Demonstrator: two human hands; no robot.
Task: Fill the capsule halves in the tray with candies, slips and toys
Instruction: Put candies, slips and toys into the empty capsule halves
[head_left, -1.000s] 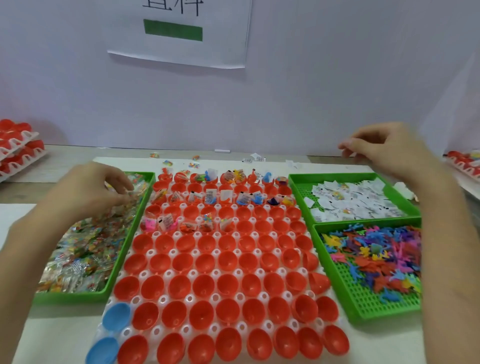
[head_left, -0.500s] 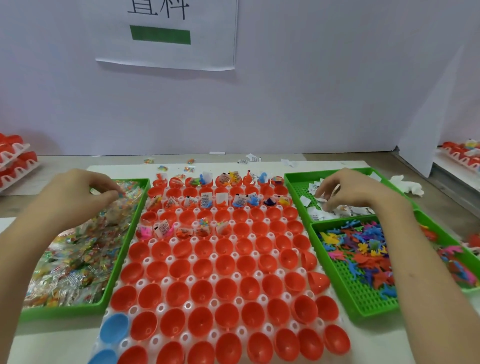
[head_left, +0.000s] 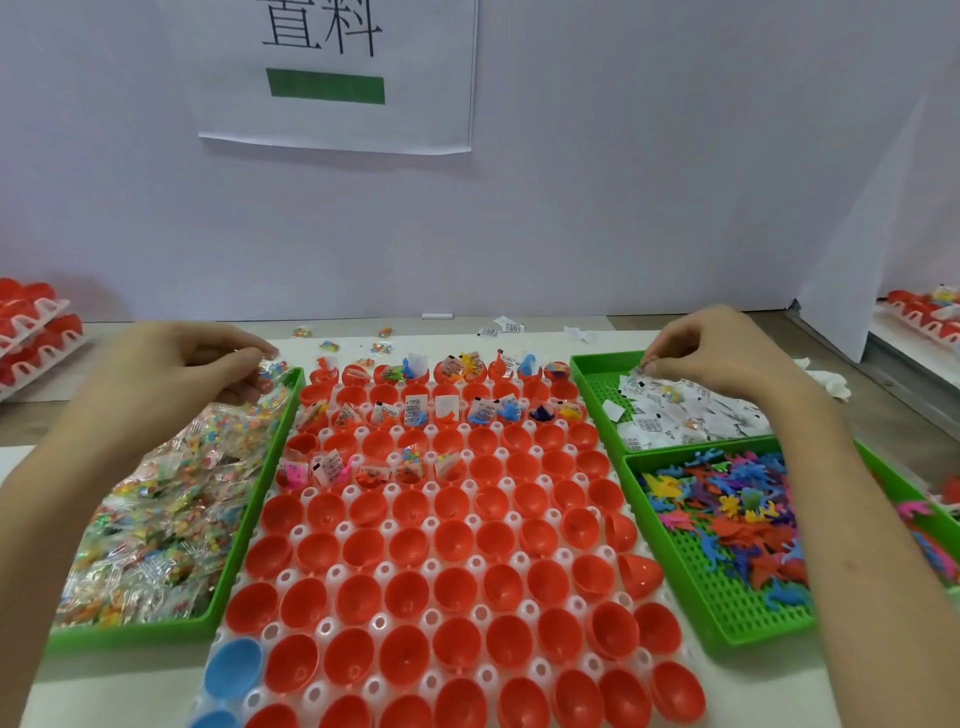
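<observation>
Filling the background is a white wall (head_left: 623, 208) with a paper sign (head_left: 337, 78) taped to it, printed with dark characters and a green bar. Below it lies the beige surface (head_left: 36, 421).

At the centre sits the white tray (head_left: 431, 618), packed with red capsule halves (head_left: 452, 540), open side up, and two blue halves (head_left: 232, 673) at its near left corner. Only halves in the far rows hold slips, toys and candies. One red half (head_left: 639, 574) lies tipped over at the tray's right edge.

Touching the tray's left side is a green candy tray (head_left: 248, 525) heaped with clear candy packets (head_left: 156, 509). The left forearm hides its outer edge. On the right are two green trays: the far slip tray (head_left: 597, 410) with white paper slips (head_left: 691, 415), and the near toy tray (head_left: 727, 597) with coloured toys (head_left: 727, 499). The right forearm crosses over the toy tray and covers part of it.

Racks of red capsules stand at the far left (head_left: 31, 332) and far right (head_left: 930, 317).

The left hand (head_left: 171, 374) hovers over the candy tray's far corner, its grip pinching one packet (head_left: 270, 369). The right hand (head_left: 727, 353) is over the slip tray's far left corner, its grip pinching a slip (head_left: 640, 370).

Loose slips (head_left: 506, 327) and stray candies (head_left: 382, 347) lie behind the white tray.
</observation>
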